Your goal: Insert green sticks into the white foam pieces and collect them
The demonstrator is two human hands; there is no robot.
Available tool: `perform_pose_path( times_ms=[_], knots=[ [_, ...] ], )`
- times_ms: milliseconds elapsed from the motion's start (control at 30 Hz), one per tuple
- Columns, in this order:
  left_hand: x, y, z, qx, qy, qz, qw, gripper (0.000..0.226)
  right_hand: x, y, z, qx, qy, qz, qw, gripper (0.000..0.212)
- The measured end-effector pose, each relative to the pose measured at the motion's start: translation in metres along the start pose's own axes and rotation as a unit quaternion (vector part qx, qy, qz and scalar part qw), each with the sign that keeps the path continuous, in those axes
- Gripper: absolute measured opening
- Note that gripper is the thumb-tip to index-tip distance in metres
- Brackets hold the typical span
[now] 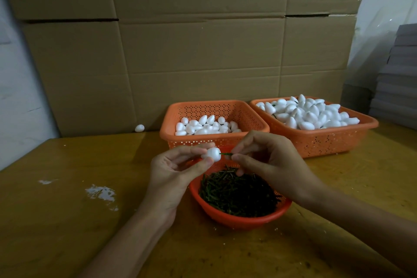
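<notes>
- Now left hand (178,165) pinches the foam (213,154) above the bowl (239,221).
- Right hand (266,160) pinches the stick (226,154) at the foam's 3 o'clock.
- Stick axis runs 9-to-3, tip at the foam; the push likely goes toward 9.

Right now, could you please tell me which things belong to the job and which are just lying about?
Job: left hand, right hand, held foam piece, green stick, stick bowl, left basket, right basket.
Lying about: stray foam piece, cardboard, grey stack.
</notes>
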State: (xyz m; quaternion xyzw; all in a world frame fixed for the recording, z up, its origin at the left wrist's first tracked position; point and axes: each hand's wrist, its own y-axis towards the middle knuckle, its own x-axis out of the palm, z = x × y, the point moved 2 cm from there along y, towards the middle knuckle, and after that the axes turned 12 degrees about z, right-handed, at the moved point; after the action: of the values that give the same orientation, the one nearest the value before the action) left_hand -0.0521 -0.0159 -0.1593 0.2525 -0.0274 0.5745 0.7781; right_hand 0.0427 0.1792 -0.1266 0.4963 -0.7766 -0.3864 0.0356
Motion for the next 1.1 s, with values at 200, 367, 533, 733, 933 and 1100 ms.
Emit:
perform_pose_path(
  times_ms=[200, 367, 533, 733, 933, 1100],
  knots=[
    [0.0022, -0.0030, 0.0022, 0.029, 0.023, -0.029, 0.999, 0.017, 0.0006, -0.0018, -0.0055, -0.030, -0.055, -0.013, 0.998, 0.007],
    [0.0018, -0.0039, 0.0046, 0.046, 0.054, -0.046, 0.996, 0.017, 0.0030, -0.0024, -0.0066, -0.063, -0.108, -0.027, 0.992, 0.007],
    [0.0024, -0.0044, 0.0045, 0.035, 0.052, -0.041, 0.997, 0.020, 0.0027, -0.0014, -0.0039, -0.061, -0.103, -0.039, 0.992, 0.007],
    [0.0026, -0.0035, 0.0031, 0.016, 0.040, -0.033, 0.999, 0.021, 0.0016, -0.0001, -0.0015, -0.037, -0.062, -0.052, 0.996, 0.007],
    [0.0015, -0.0007, -0.0015, -0.017, 0.013, -0.028, 0.999, 0.030, 0.0011, -0.0005, -0.0023, -0.025, -0.046, -0.033, 0.998, 0.007],
    [-0.0017, 0.0039, -0.0022, -0.038, -0.004, 0.005, 0.999, 0.043, -0.0017, 0.0018, -0.0078, -0.001, -0.021, 0.033, 0.999, 0.006]
  ],
)
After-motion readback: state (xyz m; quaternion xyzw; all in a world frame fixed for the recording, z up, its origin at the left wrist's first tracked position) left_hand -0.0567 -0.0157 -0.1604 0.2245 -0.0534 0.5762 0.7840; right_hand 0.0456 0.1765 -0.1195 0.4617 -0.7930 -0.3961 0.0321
